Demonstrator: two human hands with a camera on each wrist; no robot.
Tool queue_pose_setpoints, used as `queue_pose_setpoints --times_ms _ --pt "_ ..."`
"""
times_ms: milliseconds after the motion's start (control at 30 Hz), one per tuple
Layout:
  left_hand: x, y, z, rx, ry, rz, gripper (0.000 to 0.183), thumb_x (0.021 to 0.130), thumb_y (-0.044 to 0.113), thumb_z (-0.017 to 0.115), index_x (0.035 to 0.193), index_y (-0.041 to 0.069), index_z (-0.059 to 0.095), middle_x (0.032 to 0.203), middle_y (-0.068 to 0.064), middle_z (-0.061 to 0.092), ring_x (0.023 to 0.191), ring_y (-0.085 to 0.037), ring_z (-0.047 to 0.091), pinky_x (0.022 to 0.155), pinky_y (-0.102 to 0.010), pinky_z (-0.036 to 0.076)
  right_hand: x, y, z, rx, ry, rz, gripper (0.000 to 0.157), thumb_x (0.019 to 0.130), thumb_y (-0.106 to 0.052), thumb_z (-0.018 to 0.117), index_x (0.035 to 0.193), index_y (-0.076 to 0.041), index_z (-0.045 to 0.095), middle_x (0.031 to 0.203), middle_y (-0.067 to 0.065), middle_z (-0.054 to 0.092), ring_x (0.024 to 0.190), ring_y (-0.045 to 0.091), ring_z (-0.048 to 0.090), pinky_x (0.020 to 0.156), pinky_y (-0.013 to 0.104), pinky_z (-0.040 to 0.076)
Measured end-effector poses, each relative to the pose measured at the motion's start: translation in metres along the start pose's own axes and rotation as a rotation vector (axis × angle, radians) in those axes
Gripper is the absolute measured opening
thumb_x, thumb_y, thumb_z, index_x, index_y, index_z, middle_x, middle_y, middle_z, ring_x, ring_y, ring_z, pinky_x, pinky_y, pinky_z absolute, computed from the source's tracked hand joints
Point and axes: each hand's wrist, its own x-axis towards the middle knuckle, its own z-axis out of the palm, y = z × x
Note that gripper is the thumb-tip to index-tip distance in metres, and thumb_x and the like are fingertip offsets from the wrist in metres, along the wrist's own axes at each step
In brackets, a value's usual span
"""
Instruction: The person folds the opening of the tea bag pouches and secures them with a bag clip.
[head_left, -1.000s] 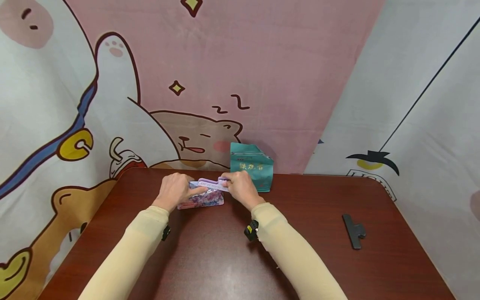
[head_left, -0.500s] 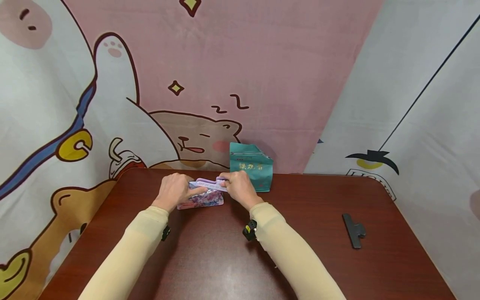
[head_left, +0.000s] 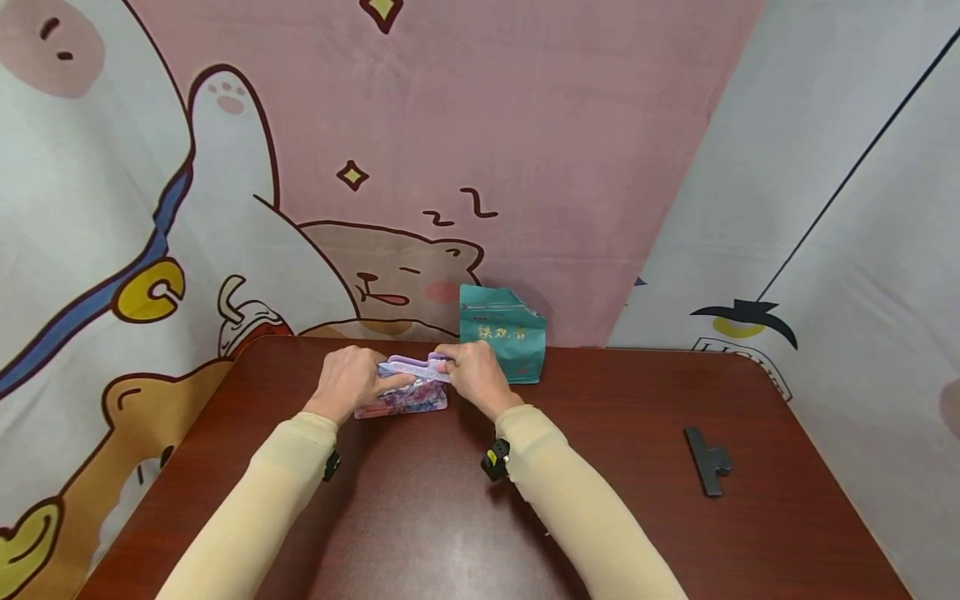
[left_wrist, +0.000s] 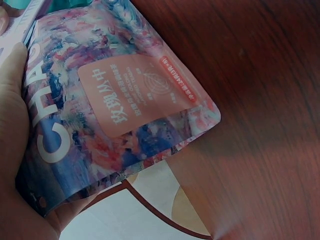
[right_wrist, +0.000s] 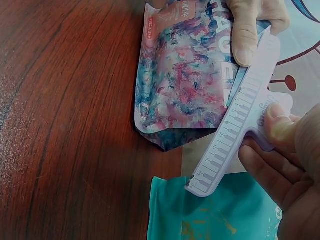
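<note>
My left hand [head_left: 347, 382] grips the top edge of a colourful floral-print tea pouch [head_left: 405, 402], thumb along its front. The pouch stands on the table near the back, and its printed front fills much of the left wrist view. A light purple bag clip [right_wrist: 235, 120] with a piano-key pattern lies along the pouch's top edge. My right hand [head_left: 480, 375] pinches the clip's handle between thumb and fingers. In the right wrist view, the clip's upper end reaches my left thumb while its lower end sticks out past the pouch.
A teal tea pouch [head_left: 517, 333] with a cut top stands just behind my right hand, against the cartoon-print cloth [head_left: 600, 167]. On the right of the brown table [head_left: 600, 433] lies a dark grey bag clip [head_left: 705, 463].
The purple clip has slid slightly left along the pouch's top edge, and my right hand and forearm have shifted left with it. My left hand and the pouch stay in place.
</note>
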Motion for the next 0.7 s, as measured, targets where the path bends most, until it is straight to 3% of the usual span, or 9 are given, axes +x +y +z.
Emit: queue_pose_setpoints --times_ms 267,700 --pt "0.0003 0.0007 -0.0008 0.006 -0.004 -0.001 0.061 0.081 0.068 0.077 0.076 0.007 0.076 0.053 0.008 0.027 0.051 -0.010 0.026 0.046 -0.029 0.020 0.0010 -0.0026 0.0005 -0.007 0.006 -0.012 0.013 0.093 -0.005 0.076 0.101 -0.014 0.082 0.094 0.004 0.079 0.082 0.020 0.075 0.074 0.036 0.059" --pt "0.0011 0.0009 0.0001 0.004 -0.012 -0.011 0.064 0.081 0.068 0.077 0.084 0.005 0.079 0.050 0.006 0.033 0.051 -0.012 0.031 0.046 -0.029 0.023 -0.0002 -0.0042 0.0007 -0.011 0.023 -0.017 0.014 0.092 -0.004 0.076 0.101 -0.013 0.082 0.094 0.005 0.079 0.081 0.020 0.075 0.074 0.036 0.060"
